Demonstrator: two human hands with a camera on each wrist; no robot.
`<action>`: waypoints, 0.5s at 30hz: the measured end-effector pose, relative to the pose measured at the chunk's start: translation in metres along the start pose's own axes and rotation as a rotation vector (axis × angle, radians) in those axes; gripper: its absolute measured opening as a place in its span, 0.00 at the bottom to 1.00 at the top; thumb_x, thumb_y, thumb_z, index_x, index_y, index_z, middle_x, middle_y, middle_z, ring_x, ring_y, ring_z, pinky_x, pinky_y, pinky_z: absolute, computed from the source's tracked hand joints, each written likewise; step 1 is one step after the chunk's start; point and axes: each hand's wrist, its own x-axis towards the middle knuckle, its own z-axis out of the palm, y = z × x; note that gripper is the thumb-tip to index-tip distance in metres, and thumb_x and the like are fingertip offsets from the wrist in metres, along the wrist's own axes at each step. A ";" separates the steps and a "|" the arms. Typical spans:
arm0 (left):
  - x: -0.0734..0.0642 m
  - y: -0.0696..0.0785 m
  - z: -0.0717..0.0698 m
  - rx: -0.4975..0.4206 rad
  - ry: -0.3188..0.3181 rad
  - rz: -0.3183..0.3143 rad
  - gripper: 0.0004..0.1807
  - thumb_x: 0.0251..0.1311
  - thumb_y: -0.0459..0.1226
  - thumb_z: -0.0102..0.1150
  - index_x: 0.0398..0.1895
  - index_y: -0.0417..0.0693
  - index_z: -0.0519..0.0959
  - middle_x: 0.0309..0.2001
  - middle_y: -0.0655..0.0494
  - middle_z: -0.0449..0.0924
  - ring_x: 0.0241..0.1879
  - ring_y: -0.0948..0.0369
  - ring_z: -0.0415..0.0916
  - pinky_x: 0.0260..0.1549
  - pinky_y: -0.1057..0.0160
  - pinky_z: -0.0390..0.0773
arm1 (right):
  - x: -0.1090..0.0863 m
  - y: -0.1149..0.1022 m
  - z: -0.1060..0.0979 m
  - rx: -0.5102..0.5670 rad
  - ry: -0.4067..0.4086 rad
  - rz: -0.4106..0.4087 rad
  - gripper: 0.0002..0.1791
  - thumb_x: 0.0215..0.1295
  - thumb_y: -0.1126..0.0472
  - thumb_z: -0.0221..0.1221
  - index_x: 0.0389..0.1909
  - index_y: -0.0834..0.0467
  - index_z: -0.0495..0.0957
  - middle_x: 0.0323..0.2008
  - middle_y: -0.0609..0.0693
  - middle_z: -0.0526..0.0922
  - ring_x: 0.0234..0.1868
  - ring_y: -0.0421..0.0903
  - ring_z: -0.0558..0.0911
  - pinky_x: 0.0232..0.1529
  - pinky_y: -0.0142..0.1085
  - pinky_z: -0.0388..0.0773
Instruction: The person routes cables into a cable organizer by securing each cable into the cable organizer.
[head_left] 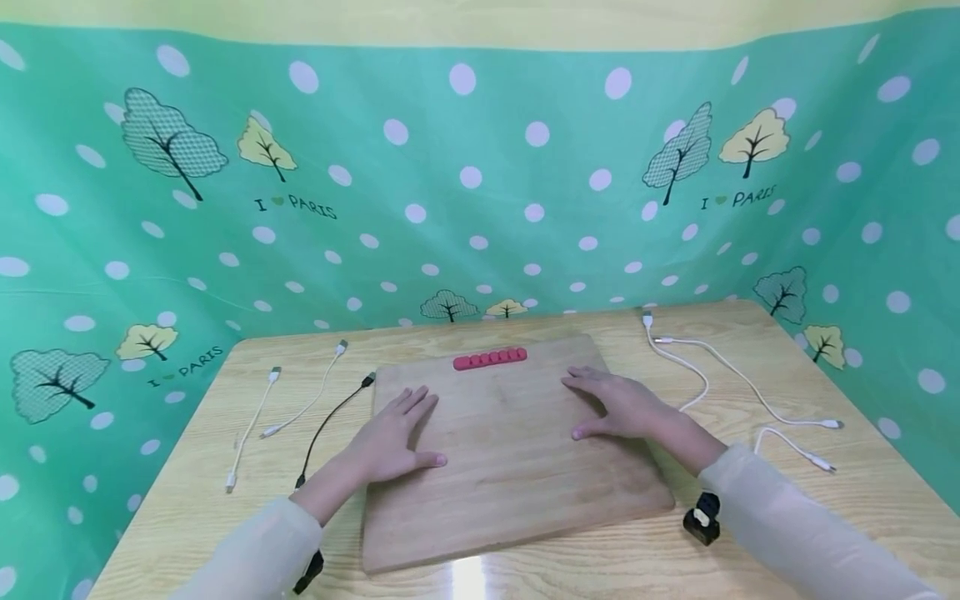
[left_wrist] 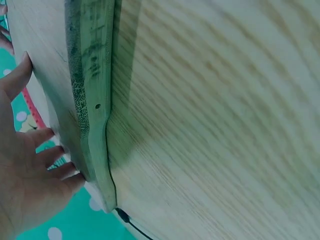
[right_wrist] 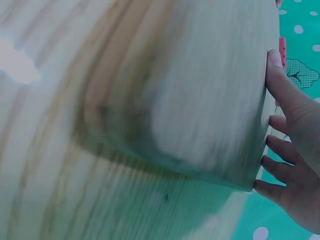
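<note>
A wooden board (head_left: 502, 483) lies flat on the table, slightly turned. Across its left part my left hand (head_left: 393, 437) rests with spread, straight fingers, and in the left wrist view the fingertips touch the board's surface. My right hand (head_left: 618, 404) lies over the board's right part, fingers extended and thumb apart; the right wrist view shows its fingertips (right_wrist: 272, 187) right at the board. Near the board's far edge sits a red strip with several slots (head_left: 491, 358), beyond both hands. Neither hand holds anything.
Left of the board lie two white cables (head_left: 251, 433) and a black cable (head_left: 322, 433), whose end is by the left forearm. Several white cables (head_left: 750, 383) lie at the right, one partly under the right arm. A green dotted cloth (head_left: 480, 200) hangs behind the table.
</note>
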 end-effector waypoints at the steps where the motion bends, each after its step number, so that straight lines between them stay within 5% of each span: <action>1: 0.001 -0.001 0.000 0.000 -0.002 0.005 0.51 0.49 0.61 0.63 0.72 0.44 0.59 0.75 0.43 0.54 0.74 0.40 0.50 0.71 0.40 0.56 | 0.000 0.000 0.000 -0.001 0.000 0.004 0.46 0.49 0.40 0.68 0.66 0.60 0.68 0.68 0.63 0.67 0.68 0.63 0.67 0.66 0.57 0.68; 15: 0.019 -0.012 -0.008 0.002 -0.053 0.022 0.52 0.49 0.61 0.64 0.73 0.45 0.58 0.76 0.44 0.52 0.75 0.41 0.47 0.71 0.39 0.54 | 0.002 -0.003 0.001 -0.011 0.034 0.044 0.46 0.48 0.39 0.68 0.65 0.60 0.69 0.68 0.63 0.67 0.68 0.63 0.68 0.65 0.58 0.68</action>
